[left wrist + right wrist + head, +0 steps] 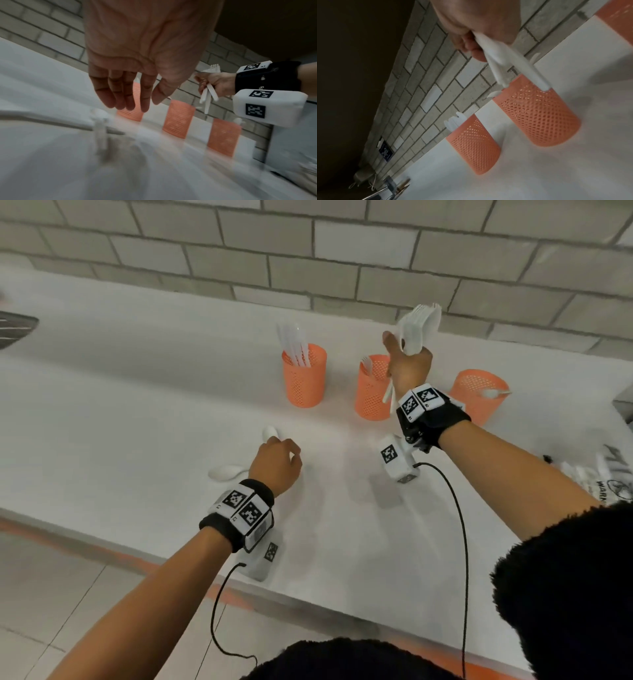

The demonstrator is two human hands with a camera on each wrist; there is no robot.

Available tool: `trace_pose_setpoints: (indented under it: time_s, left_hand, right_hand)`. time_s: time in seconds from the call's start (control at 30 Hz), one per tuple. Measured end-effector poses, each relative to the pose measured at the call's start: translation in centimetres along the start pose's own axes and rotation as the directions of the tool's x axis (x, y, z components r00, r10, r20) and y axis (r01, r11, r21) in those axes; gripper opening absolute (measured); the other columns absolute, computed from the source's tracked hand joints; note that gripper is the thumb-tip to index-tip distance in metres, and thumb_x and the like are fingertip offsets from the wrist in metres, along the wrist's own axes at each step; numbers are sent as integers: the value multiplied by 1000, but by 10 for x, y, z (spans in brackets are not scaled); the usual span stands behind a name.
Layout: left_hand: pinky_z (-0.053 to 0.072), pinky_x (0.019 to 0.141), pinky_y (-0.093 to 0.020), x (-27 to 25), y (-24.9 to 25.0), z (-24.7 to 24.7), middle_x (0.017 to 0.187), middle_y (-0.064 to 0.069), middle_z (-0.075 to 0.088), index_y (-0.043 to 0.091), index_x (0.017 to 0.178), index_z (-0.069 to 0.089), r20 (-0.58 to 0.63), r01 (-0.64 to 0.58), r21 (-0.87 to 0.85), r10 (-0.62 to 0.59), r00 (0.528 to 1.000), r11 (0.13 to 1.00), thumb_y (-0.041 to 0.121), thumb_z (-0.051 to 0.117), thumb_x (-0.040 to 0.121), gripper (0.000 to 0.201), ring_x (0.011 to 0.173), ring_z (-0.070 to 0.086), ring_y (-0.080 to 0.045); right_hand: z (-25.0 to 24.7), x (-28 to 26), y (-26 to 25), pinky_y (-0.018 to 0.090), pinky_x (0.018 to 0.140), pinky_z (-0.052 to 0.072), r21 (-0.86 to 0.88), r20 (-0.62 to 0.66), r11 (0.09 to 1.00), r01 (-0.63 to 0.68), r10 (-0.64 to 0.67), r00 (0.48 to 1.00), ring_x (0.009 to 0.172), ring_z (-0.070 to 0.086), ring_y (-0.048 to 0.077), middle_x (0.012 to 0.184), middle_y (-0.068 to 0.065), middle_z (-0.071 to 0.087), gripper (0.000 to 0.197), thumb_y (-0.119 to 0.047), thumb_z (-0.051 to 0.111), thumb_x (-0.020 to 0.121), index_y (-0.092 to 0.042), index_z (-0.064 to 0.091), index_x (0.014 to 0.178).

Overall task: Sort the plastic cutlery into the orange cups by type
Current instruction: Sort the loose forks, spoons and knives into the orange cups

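Observation:
Three orange mesh cups stand in a row on the white counter (137,405). The left cup (304,374) holds several knives (294,345), the middle cup (371,386) a fork, the right cup (479,395) a spoon. My right hand (407,361) grips a bunch of white forks (419,326), tines up, just above the middle cup (537,115); the handles (505,65) point down at its rim. My left hand (137,105) hovers low over the counter with relaxed fingers and holds nothing. Two white spoons lie by it, one (270,433) at the fingertips, one (226,472) to the left.
A tiled wall (342,251) runs close behind the cups. A printed plastic bag (599,477) lies at the right edge, with a metal object (623,405) beyond it. A dark grille (13,330) sits at the far left. The counter's front edge (308,604) is near me.

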State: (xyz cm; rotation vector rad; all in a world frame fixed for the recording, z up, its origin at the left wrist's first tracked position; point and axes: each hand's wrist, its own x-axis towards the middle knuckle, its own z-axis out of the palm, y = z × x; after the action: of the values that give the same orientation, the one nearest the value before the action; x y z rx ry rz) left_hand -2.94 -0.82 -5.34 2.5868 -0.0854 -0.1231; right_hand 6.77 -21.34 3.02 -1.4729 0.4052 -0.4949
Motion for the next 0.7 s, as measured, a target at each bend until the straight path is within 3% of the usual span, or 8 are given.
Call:
trace_pose_setpoints:
  time_s: [0.1,0.17,0.27,0.37,0.5,0.7]
  left_hand:
    - [44,87,-36,0,-22,-7,110,-20,58,6,111,62,-39,75,-22,-76,996,997,17,48,92,26,101,56,-34]
    - [42,80,-33,0,-34,-10,104,-20,61,5,104,64,-59,98,-67,-102,993,993,17,48,92,23,95,57,-33]
    - [38,75,-27,-2,-46,-14,102,-15,61,5,102,63,-80,143,-106,-152,985,984,18,48,93,22,90,56,-25]
    - [36,75,-26,-4,-56,-17,101,-12,60,5,102,62,-107,198,-100,-209,972,975,19,48,93,22,85,51,-19]
    - [40,74,-28,-7,-70,-14,102,-14,61,7,102,63,-117,253,-88,-262,958,964,16,51,90,19,87,57,-25]
    - [41,71,-29,-4,-72,-8,99,-13,62,7,101,62,-132,274,-101,-286,949,956,14,51,89,19,83,56,-23]
  right_hand:
    - [16,19,-8,17,43,39,101,-54,994,33,-27,998,32,42,0,64,0,57,26,-26,71,81,-2,63,88]
    - [27,32,-11,16,39,36,139,-80,988,68,-57,995,31,39,1,57,1,50,23,-24,71,82,-8,58,73]
    - [37,51,-5,19,40,33,181,-119,979,98,-77,990,37,37,9,50,2,44,33,-24,71,82,-15,50,58]
    - [45,67,4,25,45,34,217,-133,971,101,-73,988,44,39,15,48,1,45,36,-24,71,81,-15,50,55]
    - [49,81,14,29,51,34,191,-112,976,105,-85,990,47,40,19,48,1,46,36,-26,73,79,-15,50,54]
    - [46,91,7,22,39,32,226,-105,970,91,-69,992,34,36,9,47,-1,44,33,-19,68,83,-12,50,56]
